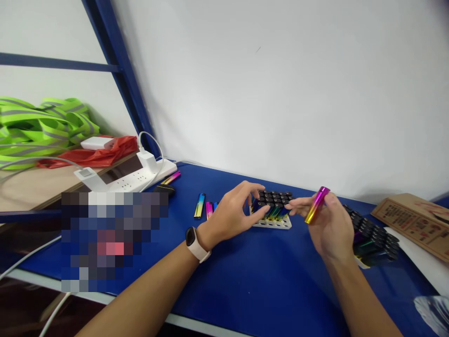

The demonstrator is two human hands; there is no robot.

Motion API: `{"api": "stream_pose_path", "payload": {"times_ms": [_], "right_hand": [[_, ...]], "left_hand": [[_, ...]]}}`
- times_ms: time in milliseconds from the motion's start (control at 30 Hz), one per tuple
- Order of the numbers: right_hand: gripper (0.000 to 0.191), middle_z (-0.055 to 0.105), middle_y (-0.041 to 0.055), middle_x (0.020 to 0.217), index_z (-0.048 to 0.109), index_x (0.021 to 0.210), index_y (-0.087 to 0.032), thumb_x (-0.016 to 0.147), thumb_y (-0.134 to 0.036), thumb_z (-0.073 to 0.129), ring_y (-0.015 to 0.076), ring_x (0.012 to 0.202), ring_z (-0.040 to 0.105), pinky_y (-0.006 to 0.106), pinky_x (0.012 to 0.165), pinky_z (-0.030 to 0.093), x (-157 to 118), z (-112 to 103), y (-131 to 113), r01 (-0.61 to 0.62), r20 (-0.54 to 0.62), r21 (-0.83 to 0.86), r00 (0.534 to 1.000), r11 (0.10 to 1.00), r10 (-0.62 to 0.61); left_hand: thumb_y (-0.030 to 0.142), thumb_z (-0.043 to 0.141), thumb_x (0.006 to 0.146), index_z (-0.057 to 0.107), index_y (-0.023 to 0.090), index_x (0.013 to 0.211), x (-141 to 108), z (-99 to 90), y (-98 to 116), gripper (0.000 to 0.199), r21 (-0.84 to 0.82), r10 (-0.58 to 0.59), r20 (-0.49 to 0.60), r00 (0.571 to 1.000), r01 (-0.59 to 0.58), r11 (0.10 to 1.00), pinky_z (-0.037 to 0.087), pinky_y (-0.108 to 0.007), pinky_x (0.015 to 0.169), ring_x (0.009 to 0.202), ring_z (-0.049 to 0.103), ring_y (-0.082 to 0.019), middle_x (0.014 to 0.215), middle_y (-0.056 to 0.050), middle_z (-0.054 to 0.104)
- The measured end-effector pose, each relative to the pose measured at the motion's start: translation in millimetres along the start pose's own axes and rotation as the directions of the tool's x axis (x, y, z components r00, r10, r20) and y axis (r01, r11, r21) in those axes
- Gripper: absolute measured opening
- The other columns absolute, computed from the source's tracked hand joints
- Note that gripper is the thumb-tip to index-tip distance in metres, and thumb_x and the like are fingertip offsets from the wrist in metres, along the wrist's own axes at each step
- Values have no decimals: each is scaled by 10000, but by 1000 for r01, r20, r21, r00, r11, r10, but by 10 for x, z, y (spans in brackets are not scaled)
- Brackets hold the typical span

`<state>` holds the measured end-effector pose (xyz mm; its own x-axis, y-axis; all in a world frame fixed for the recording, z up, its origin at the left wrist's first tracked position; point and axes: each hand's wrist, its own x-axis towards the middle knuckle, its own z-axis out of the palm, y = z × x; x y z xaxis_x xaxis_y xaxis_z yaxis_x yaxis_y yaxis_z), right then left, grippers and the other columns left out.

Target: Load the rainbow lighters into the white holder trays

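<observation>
A white perforated rack [271, 224] on the blue table holds several upright tubes with black tops [275, 199]. My left hand [233, 210], with a watch on the wrist, is at the rack's left side; its thumb and fingers are spread around the near left tubes. In my right hand [329, 224], a pink-to-yellow metallic tube [317, 205] is held tilted, to the right of the rack. Some fingertips of that hand reach the rack's right edge. Left of my left hand lie a blue-yellow tube [199, 206] and a pink one [209, 210].
A second group of black-topped tubes [375, 234] stands at the right, beside a cardboard box [414, 222]. At the left are a white power strip [135, 179], another pink-yellow tube [171, 178], a black object [165, 189] and green reflective straps [45, 126]. A wall rises behind.
</observation>
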<state>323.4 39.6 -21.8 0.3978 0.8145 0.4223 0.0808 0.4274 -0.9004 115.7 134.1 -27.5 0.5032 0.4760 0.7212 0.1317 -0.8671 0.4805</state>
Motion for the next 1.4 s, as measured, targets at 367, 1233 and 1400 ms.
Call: {"api": "stream_pose_path", "payload": {"times_ms": [367, 1233, 1400], "right_hand": [[229, 381, -52, 687, 638, 1043, -228, 962, -440, 615, 104, 512, 429, 269, 475, 403, 13, 3, -15, -112, -31, 89, 993, 990, 115], [423, 178, -88, 491, 376, 623, -249, 943, -526, 372, 97, 392, 111, 237, 386, 183, 41, -44, 4, -268, 50, 175, 963, 947, 263], [399, 190, -86, 488, 368, 629, -255, 937, -508, 370, 100, 384, 122, 238, 369, 178, 53, -83, 36, -241, 62, 127, 970, 962, 234]], "left_hand": [[352, 629, 927, 452, 232, 1352, -30, 9, -62, 476, 190, -165, 187, 968, 129, 973, 574, -416, 913, 1050, 630, -222, 1271, -94, 553], [410, 635, 924, 359, 237, 1454, -51, -11, -106, 622, 243, -163, 276, 947, 96, 965, 575, -456, 927, 1043, 657, -250, 1288, -108, 550], [430, 617, 935, 369, 243, 1450, -59, -13, -121, 601, 240, -152, 253, 956, 90, 967, 572, -448, 927, 1025, 659, -242, 1285, -107, 556]]}}
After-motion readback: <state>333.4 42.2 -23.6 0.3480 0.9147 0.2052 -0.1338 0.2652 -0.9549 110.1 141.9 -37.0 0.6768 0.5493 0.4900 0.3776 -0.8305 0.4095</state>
